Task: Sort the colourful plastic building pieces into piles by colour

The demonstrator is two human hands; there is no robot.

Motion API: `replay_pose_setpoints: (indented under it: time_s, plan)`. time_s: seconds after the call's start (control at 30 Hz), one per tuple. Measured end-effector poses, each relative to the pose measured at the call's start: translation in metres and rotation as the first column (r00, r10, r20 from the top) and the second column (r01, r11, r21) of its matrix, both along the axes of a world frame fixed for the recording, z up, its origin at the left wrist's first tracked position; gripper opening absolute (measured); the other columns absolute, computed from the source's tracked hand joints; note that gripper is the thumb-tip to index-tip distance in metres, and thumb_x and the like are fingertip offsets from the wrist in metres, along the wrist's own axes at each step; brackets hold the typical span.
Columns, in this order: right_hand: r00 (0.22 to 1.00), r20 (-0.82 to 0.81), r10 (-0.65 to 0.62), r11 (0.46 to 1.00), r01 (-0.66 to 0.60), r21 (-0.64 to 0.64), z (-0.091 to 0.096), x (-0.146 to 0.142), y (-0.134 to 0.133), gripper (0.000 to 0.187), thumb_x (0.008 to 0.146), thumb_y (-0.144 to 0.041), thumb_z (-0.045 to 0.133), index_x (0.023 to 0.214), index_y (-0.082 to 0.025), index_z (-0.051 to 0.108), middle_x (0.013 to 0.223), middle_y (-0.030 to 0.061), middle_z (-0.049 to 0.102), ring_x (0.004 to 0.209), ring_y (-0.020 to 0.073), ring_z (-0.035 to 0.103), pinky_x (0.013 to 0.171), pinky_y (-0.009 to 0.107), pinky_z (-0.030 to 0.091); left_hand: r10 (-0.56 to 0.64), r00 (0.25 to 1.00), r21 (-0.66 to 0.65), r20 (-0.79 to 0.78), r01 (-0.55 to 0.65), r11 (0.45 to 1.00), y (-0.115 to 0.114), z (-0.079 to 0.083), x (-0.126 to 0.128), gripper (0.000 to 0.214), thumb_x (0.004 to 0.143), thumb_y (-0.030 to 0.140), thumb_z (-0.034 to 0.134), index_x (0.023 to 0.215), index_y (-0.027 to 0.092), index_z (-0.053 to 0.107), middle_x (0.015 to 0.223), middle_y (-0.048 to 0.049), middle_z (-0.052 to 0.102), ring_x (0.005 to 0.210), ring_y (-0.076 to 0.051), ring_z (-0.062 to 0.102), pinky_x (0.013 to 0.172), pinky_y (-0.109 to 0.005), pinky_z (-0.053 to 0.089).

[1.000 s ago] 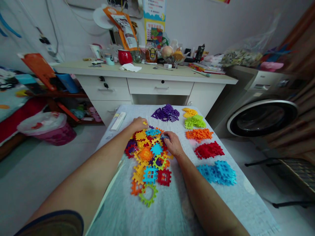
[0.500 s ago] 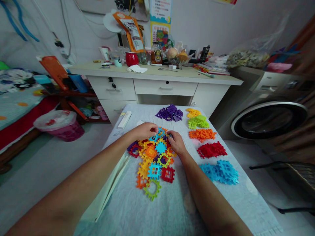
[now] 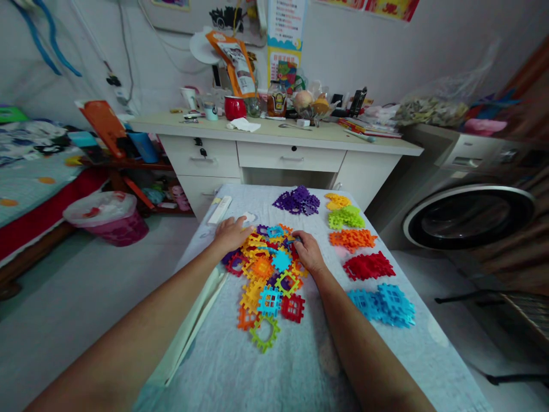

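A mixed heap of interlocking plastic building pieces (image 3: pixel 261 268) in several colours lies on the cloth-covered table, many of them square with toothed edges. At the heap's upper left edge rests my left hand (image 3: pixel 234 233), fingers apart and nothing visible in them. My right hand (image 3: pixel 307 250) is at the heap's right edge with curled fingers; a bit of blue piece (image 3: pixel 295 240) shows at the fingertips, mostly hidden. Single-colour piles stand apart: purple pieces (image 3: pixel 297 200) at the back, then yellow (image 3: pixel 337 201), green (image 3: pixel 345 217), orange (image 3: pixel 352 240), red (image 3: pixel 369 265) and blue pieces (image 3: pixel 382 304) down the right.
A white power strip (image 3: pixel 219 210) lies at the table's back left. Behind stands a white desk (image 3: pixel 291 154) crowded with jars and a red cup (image 3: pixel 235 107). A washing machine (image 3: pixel 467 189) is on the right, a pink bin (image 3: pixel 114 220) on the left.
My left hand has moved left and its fingers have spread, away from the blue pieces at the heap's top. My right hand has hardly moved. The camera view has tilted slightly.
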State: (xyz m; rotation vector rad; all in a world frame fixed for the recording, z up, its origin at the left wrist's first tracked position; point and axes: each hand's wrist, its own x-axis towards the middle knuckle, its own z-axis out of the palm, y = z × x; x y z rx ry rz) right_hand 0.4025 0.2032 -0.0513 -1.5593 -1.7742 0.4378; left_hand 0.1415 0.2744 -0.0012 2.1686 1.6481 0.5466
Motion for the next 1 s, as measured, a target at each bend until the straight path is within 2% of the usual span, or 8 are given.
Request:
replay_pose_setpoints:
  time_s: [0.13, 0.23, 0.37, 0.47, 0.67, 0.77, 0.87, 1.0]
  plan:
    - [1.0, -0.001, -0.008, 1.0, 0.008, -0.015, -0.001, 0.0, 0.0, 0.033, 0.085, -0.023, 0.045, 0.112, -0.019, 0.063, 0.112, 0.0079, 0.068, 0.106, 0.0223, 0.057, 0.098, 0.035, 0.039, -0.071, 0.997, -0.067, -0.021, 0.069, 0.995, 0.004, -0.01, 0.011, 0.045, 0.082, 0.053, 0.048, 0.111, 0.023, 0.065, 0.118, -0.0075, 0.069, 0.117, -0.025, 0.058, 0.101, -0.036, 0.041]
    - [1.0, 0.0, -0.006, 1.0, 0.007, -0.014, -0.002, 0.001, 0.0, 0.033, 0.086, -0.024, 0.045, 0.114, -0.019, 0.063, 0.113, 0.0079, 0.067, 0.108, 0.0216, 0.056, 0.099, 0.034, 0.039, -0.152, 0.988, -0.082, -0.009, 0.151, 0.985, 0.002, -0.012, 0.02, 0.051, 0.084, 0.056, 0.045, 0.114, 0.021, 0.066, 0.122, -0.008, 0.068, 0.115, -0.024, 0.06, 0.099, -0.033, 0.043]
    - [1.0, -0.011, 0.0, 1.0, 0.0, -0.003, -0.003, 0.002, 0.001, 0.034, 0.087, -0.025, 0.044, 0.114, -0.018, 0.063, 0.112, 0.0087, 0.067, 0.108, 0.0222, 0.057, 0.098, 0.035, 0.04, -0.236, 0.972, -0.055, 0.017, 0.236, 0.97, -0.008, -0.001, 0.025, 0.052, 0.087, 0.054, 0.042, 0.119, 0.02, 0.064, 0.123, -0.0075, 0.067, 0.115, -0.023, 0.059, 0.1, -0.034, 0.044]
    - [1.0, -0.014, -0.004, 1.0, 0.004, -0.006, -0.003, 0.002, 0.001, 0.034, 0.086, -0.024, 0.044, 0.113, -0.018, 0.063, 0.111, 0.0084, 0.068, 0.106, 0.0221, 0.057, 0.097, 0.035, 0.041, -0.311, 0.95, -0.021, 0.009, 0.311, 0.95, -0.022, 0.011, 0.025, 0.039, 0.084, 0.049, 0.051, 0.106, 0.024, 0.07, 0.115, -0.0041, 0.069, 0.115, -0.023, 0.057, 0.105, -0.035, 0.04]
    - [0.999, -0.047, -0.026, 0.999, 0.024, -0.035, -0.004, 0.004, 0.002, 0.033, 0.08, -0.018, 0.047, 0.109, -0.021, 0.063, 0.109, 0.005, 0.068, 0.104, 0.0196, 0.059, 0.097, 0.033, 0.042, -0.487, 0.872, 0.109, -0.04, 0.488, 0.866, -0.057, 0.023, 0.024, 0.03, 0.087, 0.037, 0.05, 0.104, 0.024, 0.07, 0.116, -0.0044, 0.067, 0.121, -0.023, 0.05, 0.114, -0.042, 0.031]
    - [0.997, -0.078, -0.026, 0.999, 0.022, -0.043, -0.004, 0.004, 0.001, 0.033, 0.078, -0.018, 0.047, 0.107, -0.021, 0.063, 0.108, 0.0044, 0.068, 0.102, 0.0194, 0.059, 0.097, 0.034, 0.043, -0.482, 0.876, 0.127, -0.016, 0.48, 0.868, -0.076, 0.027, 0.025, 0.035, 0.09, 0.039, 0.046, 0.11, 0.023, 0.069, 0.126, -0.0074, 0.062, 0.129, -0.024, 0.046, 0.116, -0.042, 0.03]
    - [0.991, -0.126, -0.037, 0.998, 0.032, -0.048, -0.002, 0.004, 0.002, 0.033, 0.076, -0.017, 0.047, 0.104, -0.021, 0.064, 0.106, 0.0036, 0.068, 0.101, 0.0193, 0.059, 0.096, 0.034, 0.043, -0.428, 0.904, 0.103, 0.025, 0.423, 0.9, -0.099, 0.03, 0.022, 0.043, 0.087, 0.047, 0.051, 0.121, 0.025, 0.064, 0.142, -0.009, 0.05, 0.137, -0.028, 0.039, 0.116, -0.047, 0.029]
    - [0.948, -0.315, -0.054, 0.99, 0.01, -0.139, 0.002, 0.003, 0.003, 0.028, 0.075, -0.022, 0.047, 0.099, -0.021, 0.062, 0.095, 0.0007, 0.068, 0.09, 0.0171, 0.06, 0.087, 0.031, 0.048, -0.338, 0.941, 0.027, -0.001, 0.338, 0.941, -0.139, 0.021, 0.013, 0.089, 0.064, 0.063, 0.071, 0.143, 0.035, 0.042, 0.159, -0.0076, 0.025, 0.148, -0.037, 0.015, 0.119, -0.056, 0.021]
